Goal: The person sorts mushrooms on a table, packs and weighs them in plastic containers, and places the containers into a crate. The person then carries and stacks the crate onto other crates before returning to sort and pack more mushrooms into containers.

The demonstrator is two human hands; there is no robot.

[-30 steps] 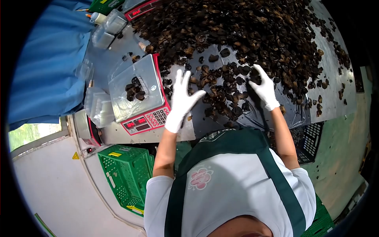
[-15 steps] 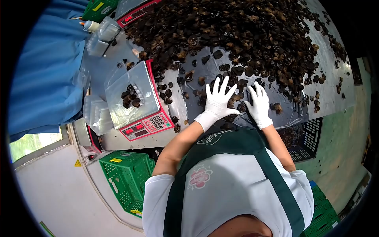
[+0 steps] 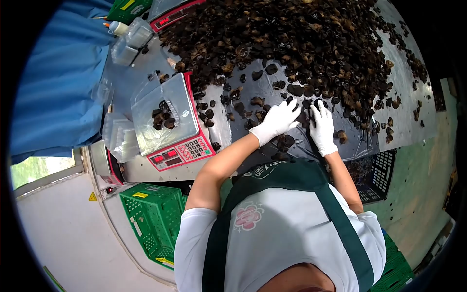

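Note:
My left hand [image 3: 280,121], in a white glove, reaches over the dark sheet on the table. Its fingers stretch to the right and bend a little, with gaps between them, close to loose dark mushroom pieces that look like wood ear [image 3: 295,90]. To its right, my white-gloved right hand [image 3: 322,129] points away from me with fingers apart, the tips beside small dark pieces. Neither hand visibly grips anything, though the undersides are hidden. Beyond both lies a big heap of the mushrooms [image 3: 292,44].
At left stands a red scale [image 3: 182,152] bearing a clear tray with a few mushrooms [image 3: 163,117]. Clear plastic boxes [image 3: 119,138] and another scale [image 3: 177,14] are nearby. A green crate [image 3: 151,224] sits below left, a black crate [image 3: 382,175] below right.
My left hand has turned to the right and drawn in its spread fingers, nearing my right hand. Several mushroom pieces near it have shifted. My right hand stays about in place.

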